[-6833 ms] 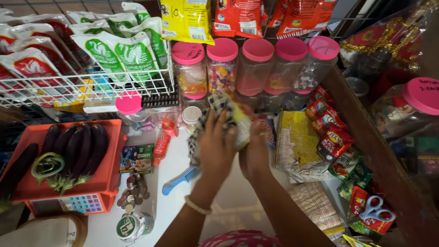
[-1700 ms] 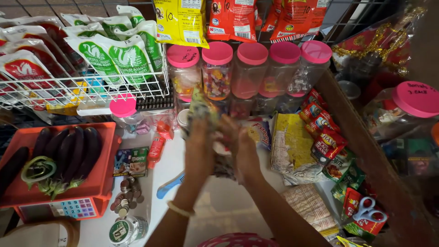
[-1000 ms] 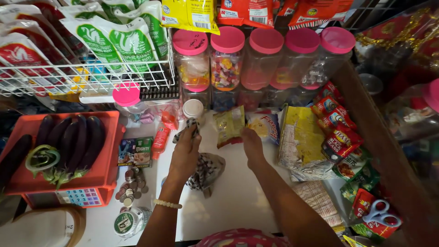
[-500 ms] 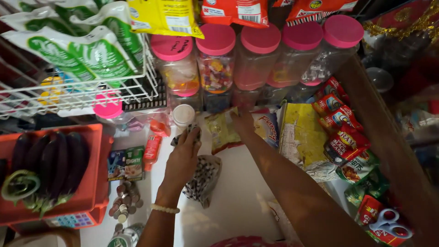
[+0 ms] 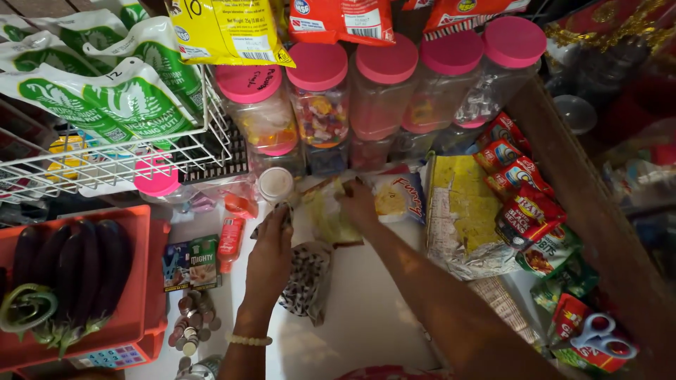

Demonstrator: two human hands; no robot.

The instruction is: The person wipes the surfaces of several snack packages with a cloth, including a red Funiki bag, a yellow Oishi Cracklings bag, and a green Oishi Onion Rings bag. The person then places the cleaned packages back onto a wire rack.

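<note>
Your left hand point(image 5: 271, 246) grips the spotted bag point(image 5: 306, 281) lying on the tabletop point(image 5: 366, 324); your right hand point(image 5: 358, 204) pinches the yellow packet point(image 5: 327, 214) just beside it, below the jars point(image 5: 320, 98).

Yellow packet point(image 5: 229, 29) hangs above pink-lidded jars point(image 5: 320, 98).

Bare forearms, no sleeves — a pale beaded bracelet point(image 5: 248, 340) circles the left wrist.
</note>
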